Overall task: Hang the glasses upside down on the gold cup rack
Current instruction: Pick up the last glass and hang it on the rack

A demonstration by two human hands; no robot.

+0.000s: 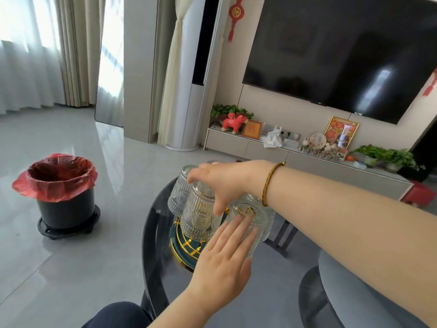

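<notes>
Left hand: nearest the camera, it comes up from the lower edge with the forearm slanting up and to the right; palm down, fingers straight and close together, laid flat against the side of the near glass.
Left grip: not closed round anything; an open, flat hand that presses or steadies and does not pinch.
Near glass: clear ribbed glass, mouth down, long axis close to upright with a slight tilt; a gold prong shows through its base, so it appears to sit on the rack already.
Key relation: the near glass lies just ahead of and above the left palm, directly under the right wrist; the left hand is the nearer one to it.
Gold cup rack: gold wire over a dark green round base, standing on the dark glass tabletop; its prongs rise inside the glasses.
Middle glass: upside down on the rack, touching the right hand's fingers.
Right hand: reaches in from the right across the rack, palm down, thumb hanging, a braided cord at the wrist.
Right grip: fingers curl loosely over the middle glass's upturned base; whether they clasp it I cannot tell.
Far glass: upside down, behind and left of the middle one.
Judgement: the hanging looks nearly done; what remains is likely seating and letting go.
</notes>
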